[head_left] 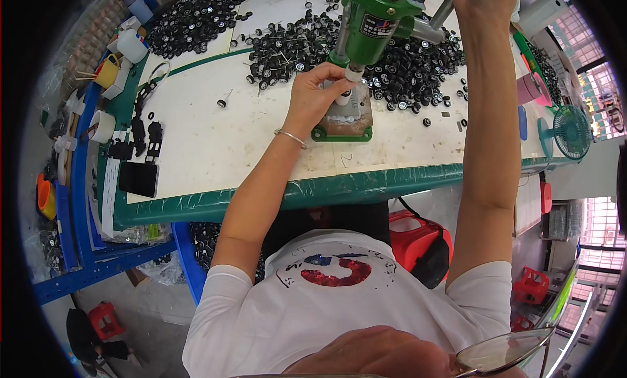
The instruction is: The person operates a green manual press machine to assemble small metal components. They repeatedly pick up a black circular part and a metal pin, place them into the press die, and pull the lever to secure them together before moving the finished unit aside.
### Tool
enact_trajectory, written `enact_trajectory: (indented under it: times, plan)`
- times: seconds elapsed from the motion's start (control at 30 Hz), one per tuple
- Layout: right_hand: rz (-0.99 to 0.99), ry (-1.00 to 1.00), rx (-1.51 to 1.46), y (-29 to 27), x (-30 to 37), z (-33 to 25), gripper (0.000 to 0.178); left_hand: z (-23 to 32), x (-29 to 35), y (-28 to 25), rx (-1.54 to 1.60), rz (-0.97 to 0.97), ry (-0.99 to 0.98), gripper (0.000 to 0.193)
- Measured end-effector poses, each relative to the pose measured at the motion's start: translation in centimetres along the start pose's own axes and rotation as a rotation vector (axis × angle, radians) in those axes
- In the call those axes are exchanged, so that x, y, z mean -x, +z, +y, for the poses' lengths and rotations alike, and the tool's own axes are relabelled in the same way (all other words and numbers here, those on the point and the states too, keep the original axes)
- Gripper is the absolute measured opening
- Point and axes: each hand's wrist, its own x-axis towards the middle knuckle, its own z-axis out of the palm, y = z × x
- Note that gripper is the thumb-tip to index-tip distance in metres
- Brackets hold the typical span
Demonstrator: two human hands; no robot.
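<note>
A green hand-operated press (369,35) stands at the far middle of the table, its ram pointing down over a metal base plate (353,120). My left hand (313,94) reaches in under the ram, thumb and fingers pinched together at a small white round fixture (343,99). Whatever sits between those fingertips is too small and covered to make out. Up at the top edge, my right hand (486,5) wraps round the end of the press lever (445,11); part of that hand is cut off by the frame.
Heaps of small black wheels, some on metal axles, lie behind the press (287,48), beside it (415,71) and at the far left (196,22). A dark phone (138,179) and black plastic parts (154,139) lie at left. A green fan (570,133) stands at right.
</note>
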Motion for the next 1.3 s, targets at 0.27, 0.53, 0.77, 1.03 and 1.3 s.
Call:
enact_trajectory:
  times: [0.27,0.53,0.77,1.03,1.3]
  plan:
    - [-0.104,-0.356,-0.161,-1.7,3.9,-0.4,0.03,0.1,0.6,0.2,0.006,0.003,-0.018,0.01]
    - [0.088,-0.346,-0.06,0.4,5.5,-1.3,0.027,-0.6,0.5,0.4,-0.013,0.061,0.007,0.026]
    - [0.091,0.102,0.094,-0.3,-1.7,1.3,0.021,0.9,0.1,0.0,-0.043,-0.053,-0.026,0.029]
    - [0.004,0.326,-0.022,-0.5,-0.7,2.2,0.026,-0.1,-0.9,-6.1,-0.224,0.154,0.043,0.007]
    - [-0.134,0.403,0.621,-10.7,8.8,5.8,0.02,2.3,2.2,-19.6,-1.191,0.209,-0.041,0.026]
